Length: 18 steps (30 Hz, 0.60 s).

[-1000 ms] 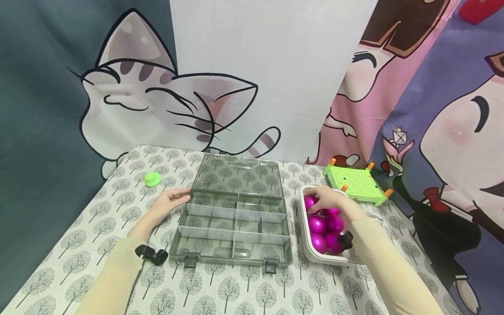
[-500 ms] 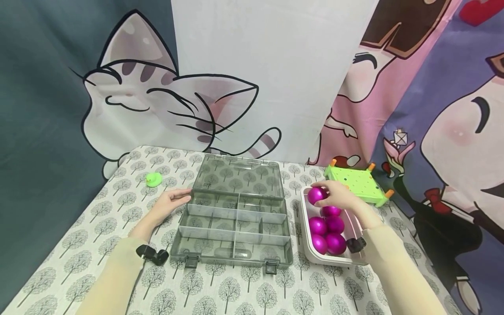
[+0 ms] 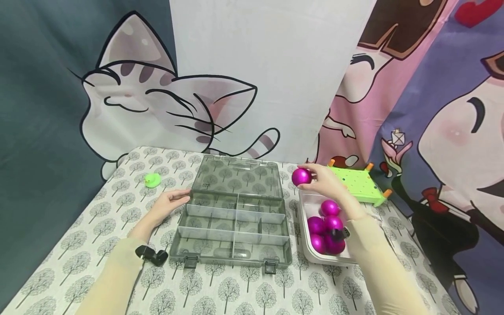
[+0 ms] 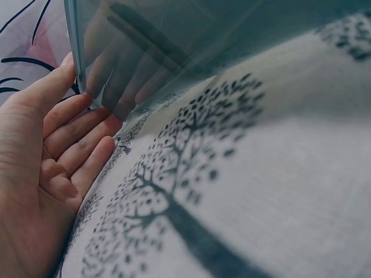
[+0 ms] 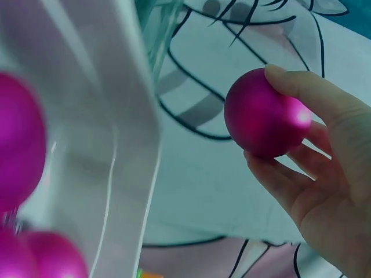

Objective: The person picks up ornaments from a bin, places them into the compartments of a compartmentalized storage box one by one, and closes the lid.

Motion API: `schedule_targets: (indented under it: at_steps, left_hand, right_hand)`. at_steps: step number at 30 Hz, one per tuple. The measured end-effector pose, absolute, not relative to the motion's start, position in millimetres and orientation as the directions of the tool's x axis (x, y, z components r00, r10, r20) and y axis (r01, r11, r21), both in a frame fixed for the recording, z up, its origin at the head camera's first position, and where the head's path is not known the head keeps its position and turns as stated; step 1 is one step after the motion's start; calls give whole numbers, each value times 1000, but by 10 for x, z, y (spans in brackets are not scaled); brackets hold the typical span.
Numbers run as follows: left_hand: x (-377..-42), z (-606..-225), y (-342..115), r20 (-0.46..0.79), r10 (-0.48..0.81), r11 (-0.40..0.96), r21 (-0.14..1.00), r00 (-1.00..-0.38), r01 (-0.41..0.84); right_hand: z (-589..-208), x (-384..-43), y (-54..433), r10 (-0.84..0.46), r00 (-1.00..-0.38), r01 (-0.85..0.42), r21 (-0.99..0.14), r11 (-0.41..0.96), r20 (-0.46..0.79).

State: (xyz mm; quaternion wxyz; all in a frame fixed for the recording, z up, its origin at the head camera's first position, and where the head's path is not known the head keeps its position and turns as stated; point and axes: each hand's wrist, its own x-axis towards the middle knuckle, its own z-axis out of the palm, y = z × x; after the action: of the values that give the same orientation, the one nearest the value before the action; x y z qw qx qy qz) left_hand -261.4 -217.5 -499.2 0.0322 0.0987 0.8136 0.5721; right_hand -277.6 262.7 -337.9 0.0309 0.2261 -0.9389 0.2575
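A shiny magenta Christmas ball (image 3: pixel 301 177) is pinched between the thumb and fingers of my right hand (image 3: pixel 324 183), above the far left corner of the white tub (image 3: pixel 305 245). The right wrist view shows the held Christmas ball (image 5: pixel 268 113) out past the tub's wall. Several more magenta balls (image 3: pixel 317 243) lie inside the tub. My left hand (image 3: pixel 165 205) rests against the left side of a grey see-through divided box (image 3: pixel 204 245), whose lid (image 3: pixel 240 175) lies folded back. Its fingertips touch the box edge in the left wrist view, fingers loosely extended.
A green toy duck (image 3: pixel 152 180) sits at the back left of the tree-print tablecloth (image 3: pixel 220 288). Behind the tub lies a green pegged toy (image 3: pixel 356 183) with orange legs upward. A cartoon curtain (image 3: pixel 275 78) hangs behind the table.
My right hand has lifted one Christmas ball out of the tub and carried it left and away from me. The left hand has stayed at the box's side.
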Motion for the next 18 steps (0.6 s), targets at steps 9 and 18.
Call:
schedule_targets:
  at_steps: [9, 18]
  left_hand:
    - [-2625, -5013, -2169, 85, 196, 330, 932, -977, 148]
    - [-2620, -5006, -2179, 87, 194, 347, 926, -977, 152]
  right_hand:
    - [-3374, -2925, 2183, -421, -884, -457, -570, 683, 203]
    - [-3349, -3025, 1710, -391, -892, -431, -685, 588, 225]
